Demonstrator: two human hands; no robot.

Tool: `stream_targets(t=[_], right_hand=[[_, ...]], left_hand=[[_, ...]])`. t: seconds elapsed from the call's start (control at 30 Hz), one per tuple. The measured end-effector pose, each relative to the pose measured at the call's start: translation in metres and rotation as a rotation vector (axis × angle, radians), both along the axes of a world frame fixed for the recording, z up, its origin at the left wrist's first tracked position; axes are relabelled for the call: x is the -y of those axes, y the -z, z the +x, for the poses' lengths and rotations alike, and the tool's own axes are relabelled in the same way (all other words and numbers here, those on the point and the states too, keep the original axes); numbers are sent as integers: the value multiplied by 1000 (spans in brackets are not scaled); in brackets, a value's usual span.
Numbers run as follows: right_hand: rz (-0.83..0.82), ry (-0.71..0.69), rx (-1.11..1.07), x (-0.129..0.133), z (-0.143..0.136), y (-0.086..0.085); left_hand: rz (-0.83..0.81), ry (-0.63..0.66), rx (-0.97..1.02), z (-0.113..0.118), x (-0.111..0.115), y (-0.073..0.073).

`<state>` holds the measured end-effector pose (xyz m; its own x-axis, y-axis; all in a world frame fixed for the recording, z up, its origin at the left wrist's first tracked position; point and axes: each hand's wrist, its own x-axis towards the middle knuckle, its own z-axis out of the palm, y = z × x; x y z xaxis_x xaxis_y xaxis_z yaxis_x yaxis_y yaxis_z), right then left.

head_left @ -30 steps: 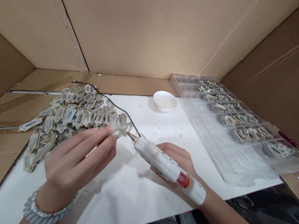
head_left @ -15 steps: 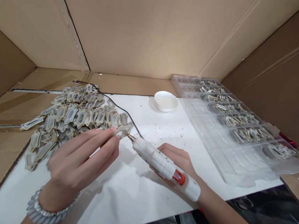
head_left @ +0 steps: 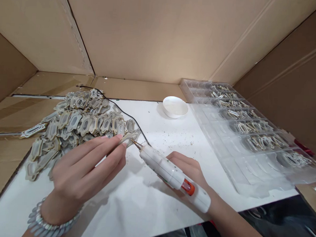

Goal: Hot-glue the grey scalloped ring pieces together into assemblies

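Between the thumb and fingers of my left hand (head_left: 88, 166) is a small grey ornamental frame piece (head_left: 127, 137), tilted up off the table. My right hand (head_left: 188, 168) is wrapped round a white pen-shaped electric tool (head_left: 162, 166) with a red switch; most of these fingers are hidden behind it. The tool's pointed brass tip meets the edge of the frame piece, close to my left fingertips. Just beyond my left hand lies a large pile of similar grey frame pieces (head_left: 74, 123), some showing white patterned faces.
A white dish (head_left: 175, 108) sits at the back of the white table (head_left: 153, 114). To the right is a clear compartment tray (head_left: 213, 130) with rows of slim frame pieces. A black cord (head_left: 126, 113) crosses behind the tool. Cardboard walls (head_left: 151, 37) enclose the table; crumbs lie mid-table.
Almost nothing differs. The tool's rear end has shifted very slightly to the left, while its tip stays at the frame piece.
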<state>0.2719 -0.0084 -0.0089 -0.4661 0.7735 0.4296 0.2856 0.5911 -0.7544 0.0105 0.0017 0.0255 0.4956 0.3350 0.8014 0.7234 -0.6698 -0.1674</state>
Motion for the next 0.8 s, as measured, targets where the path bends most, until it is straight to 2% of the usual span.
stream_targets(t=[0.53,0.8], right_hand=[[13,27,17,1,1,1],[-8,29,50,-1,1,-4]], left_hand=[[0,-23,-5,-1,-1,0],[51,5,-98,-2,-2,-5]])
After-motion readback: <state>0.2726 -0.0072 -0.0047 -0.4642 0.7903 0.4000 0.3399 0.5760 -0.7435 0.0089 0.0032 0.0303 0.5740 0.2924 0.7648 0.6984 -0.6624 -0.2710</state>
